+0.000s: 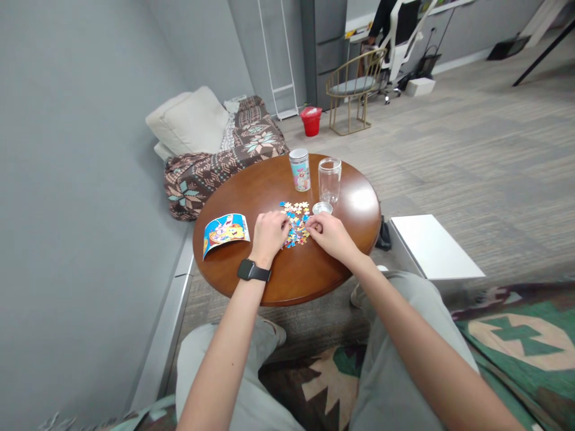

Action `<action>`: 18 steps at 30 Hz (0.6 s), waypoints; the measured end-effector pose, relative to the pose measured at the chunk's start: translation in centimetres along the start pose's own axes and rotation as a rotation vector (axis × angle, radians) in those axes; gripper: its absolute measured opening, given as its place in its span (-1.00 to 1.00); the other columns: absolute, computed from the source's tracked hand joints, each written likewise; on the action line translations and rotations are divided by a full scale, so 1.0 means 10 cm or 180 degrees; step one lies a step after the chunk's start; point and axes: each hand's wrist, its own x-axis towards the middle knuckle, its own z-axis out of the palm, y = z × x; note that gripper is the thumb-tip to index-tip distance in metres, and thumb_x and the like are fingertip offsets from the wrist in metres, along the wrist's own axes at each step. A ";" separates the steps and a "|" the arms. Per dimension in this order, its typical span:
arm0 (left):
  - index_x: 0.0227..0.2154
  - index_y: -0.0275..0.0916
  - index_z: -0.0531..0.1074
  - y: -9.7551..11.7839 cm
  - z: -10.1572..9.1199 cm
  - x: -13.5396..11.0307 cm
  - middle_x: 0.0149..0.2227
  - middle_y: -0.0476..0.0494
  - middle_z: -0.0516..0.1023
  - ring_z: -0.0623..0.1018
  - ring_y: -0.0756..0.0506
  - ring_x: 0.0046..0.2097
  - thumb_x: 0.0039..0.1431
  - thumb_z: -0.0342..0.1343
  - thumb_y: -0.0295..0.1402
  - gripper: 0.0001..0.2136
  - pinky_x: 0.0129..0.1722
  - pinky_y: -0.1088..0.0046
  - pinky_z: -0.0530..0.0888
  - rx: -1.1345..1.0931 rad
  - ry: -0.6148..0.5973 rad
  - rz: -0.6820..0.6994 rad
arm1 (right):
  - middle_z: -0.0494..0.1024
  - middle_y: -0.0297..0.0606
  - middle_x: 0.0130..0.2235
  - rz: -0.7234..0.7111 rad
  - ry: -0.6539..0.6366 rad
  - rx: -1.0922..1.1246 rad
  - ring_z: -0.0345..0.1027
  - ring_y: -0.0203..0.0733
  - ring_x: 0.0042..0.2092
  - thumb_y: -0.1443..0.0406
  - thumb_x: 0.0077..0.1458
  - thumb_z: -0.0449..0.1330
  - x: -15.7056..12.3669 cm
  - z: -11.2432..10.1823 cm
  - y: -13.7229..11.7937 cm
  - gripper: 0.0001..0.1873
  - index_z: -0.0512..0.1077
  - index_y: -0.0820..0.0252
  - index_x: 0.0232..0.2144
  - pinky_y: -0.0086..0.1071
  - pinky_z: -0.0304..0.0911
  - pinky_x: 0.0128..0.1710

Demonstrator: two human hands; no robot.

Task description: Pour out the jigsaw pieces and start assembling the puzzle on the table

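A small pile of blue and yellow jigsaw pieces (297,222) lies in the middle of a round brown wooden table (287,281). My left hand (269,233), with a black watch on the wrist, rests at the pile's left edge with fingers curled onto the pieces. My right hand (329,233) sits at the pile's right edge, fingers pinched together over some pieces. What exactly each hand grips is too small to tell. A colourful picture card (224,230) lies to the left of my left hand.
Behind the pile stand a printed canister (299,170), a clear empty jar (329,180) and a round lid (322,208). A patterned blanket and pillows (215,149) lie beyond the table. A white panel (431,246) lies on the floor at the right. A gold chair (354,90) and red bucket (311,121) stand far back.
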 end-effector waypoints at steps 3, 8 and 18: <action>-0.41 -0.21 0.51 0.02 -0.02 0.00 -0.31 -0.16 0.61 0.54 -0.19 -0.21 0.13 0.07 -0.50 -0.87 -0.09 0.21 0.35 -0.0056 -0.0010 -0.0142 | 0.41 -0.28 -0.37 -0.0080 0.0065 -0.0008 0.35 -0.23 -0.34 0.42 0.04 0.16 -0.01 0.01 0.02 -0.90 0.42 0.16 -0.46 -0.31 0.31 -0.21; -0.25 -0.22 0.52 -0.02 -0.01 0.00 -0.17 -0.19 0.60 0.53 -0.18 -0.12 0.19 -0.02 -0.49 -0.78 -0.08 0.25 0.38 -0.0149 0.0153 -0.0417 | 0.43 -0.27 -0.37 -0.0046 0.0131 0.0131 0.34 -0.21 -0.33 0.38 0.09 0.12 0.00 0.01 0.04 -0.91 0.41 0.15 -0.43 -0.29 0.31 -0.19; -0.39 -0.21 0.56 -0.08 0.07 -0.03 -0.24 -0.20 0.53 0.47 -0.19 -0.15 0.11 0.03 -0.52 -0.80 -0.13 0.22 0.37 -0.0009 0.0105 -0.0508 | 0.39 -0.31 -0.42 -0.0009 0.0137 0.0074 0.30 -0.22 -0.38 0.33 0.12 0.11 0.00 0.03 0.05 -0.88 0.40 0.15 -0.46 -0.31 0.26 -0.24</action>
